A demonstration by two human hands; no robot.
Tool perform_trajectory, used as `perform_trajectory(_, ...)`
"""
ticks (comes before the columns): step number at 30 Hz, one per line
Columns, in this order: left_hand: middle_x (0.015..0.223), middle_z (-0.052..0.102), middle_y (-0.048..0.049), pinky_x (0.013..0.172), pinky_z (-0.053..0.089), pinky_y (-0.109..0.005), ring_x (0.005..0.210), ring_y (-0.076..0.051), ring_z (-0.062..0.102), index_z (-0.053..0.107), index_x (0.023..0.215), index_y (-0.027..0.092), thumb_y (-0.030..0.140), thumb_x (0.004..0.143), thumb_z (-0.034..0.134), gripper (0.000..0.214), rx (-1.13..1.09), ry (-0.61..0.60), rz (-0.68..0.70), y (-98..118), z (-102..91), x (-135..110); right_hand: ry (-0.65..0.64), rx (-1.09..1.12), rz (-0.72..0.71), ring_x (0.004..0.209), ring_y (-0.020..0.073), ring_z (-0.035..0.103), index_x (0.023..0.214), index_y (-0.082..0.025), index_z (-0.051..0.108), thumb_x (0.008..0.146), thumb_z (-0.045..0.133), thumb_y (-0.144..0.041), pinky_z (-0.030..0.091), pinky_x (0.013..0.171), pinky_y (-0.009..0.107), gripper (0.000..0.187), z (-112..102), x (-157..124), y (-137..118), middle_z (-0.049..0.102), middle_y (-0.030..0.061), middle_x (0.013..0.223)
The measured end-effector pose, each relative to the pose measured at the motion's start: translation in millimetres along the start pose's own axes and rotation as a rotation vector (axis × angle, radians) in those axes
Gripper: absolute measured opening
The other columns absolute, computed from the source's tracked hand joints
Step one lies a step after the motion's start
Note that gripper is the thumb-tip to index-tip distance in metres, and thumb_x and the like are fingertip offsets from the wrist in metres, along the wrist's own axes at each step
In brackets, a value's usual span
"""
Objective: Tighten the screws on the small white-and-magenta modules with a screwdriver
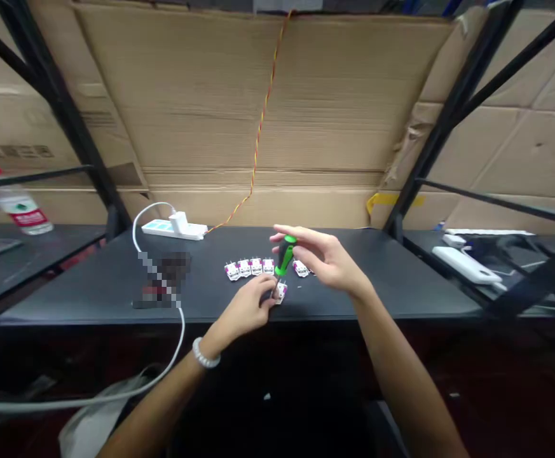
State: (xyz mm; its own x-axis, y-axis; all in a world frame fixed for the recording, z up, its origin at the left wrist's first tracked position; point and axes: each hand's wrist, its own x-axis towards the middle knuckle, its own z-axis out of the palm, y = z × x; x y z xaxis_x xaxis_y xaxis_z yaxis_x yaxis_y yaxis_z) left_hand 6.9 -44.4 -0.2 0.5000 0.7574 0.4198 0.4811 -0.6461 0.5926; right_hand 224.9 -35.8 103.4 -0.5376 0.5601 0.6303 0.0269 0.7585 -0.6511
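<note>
A screwdriver [285,256] with a green and black handle stands nearly upright, tip down, near the front edge of the black table. The fingers and thumb of my right hand [322,254] are around the top of its handle. Below it, my left hand [248,302] pinches a small white and purple part [281,292] against the tabletop, with its fingertips close to the screwdriver's shaft. The shaft's tip is partly hidden by these fingers. Behind my left hand is a row of several similar parts [250,268]. More such parts [301,268] lie partly hidden behind my right hand.
On the black table [386,273], a white power strip [191,231] with a plugged-in charger sits at the back left. Its white cable [180,331] hangs over the front edge. A blurred-out object [165,280] lies left. Black metal posts [430,146] flank the table; cardboard [353,108] backs it.
</note>
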Motion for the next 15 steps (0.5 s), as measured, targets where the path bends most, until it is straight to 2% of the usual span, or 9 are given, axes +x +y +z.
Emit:
perform_trajectory(7,0.113,0.071,-0.0074,0.106,0.054,-0.042,0.109,-0.026,0.068,0.066,0.089,0.021,0.002,0.085,0.057,0.021,0.004,0.013,0.006,-1.3,2.5,1.6,0.047,-0.156,-0.052,0.101,0.0188,0.071,0.129,-0.024,0.072,0.105,0.056,-0.024,0.062,0.092,0.035,0.029,8.1,7.3,-4.4,0.073,0.0076,0.115)
perform_trajectory(15,0.113,0.071,-0.0074,0.108,0.053,-0.042,0.112,-0.025,0.067,0.067,0.087,0.021,0.002,0.088,0.058,0.021,-0.002,-0.018,0.049,-4.7,-2.3,3.8,0.127,-0.331,-0.071,0.077,0.0142,0.06,0.112,-0.022,0.077,0.098,0.073,-0.031,0.053,0.072,0.029,0.017,7.5,13.1,-6.1,0.07,0.0032,0.097)
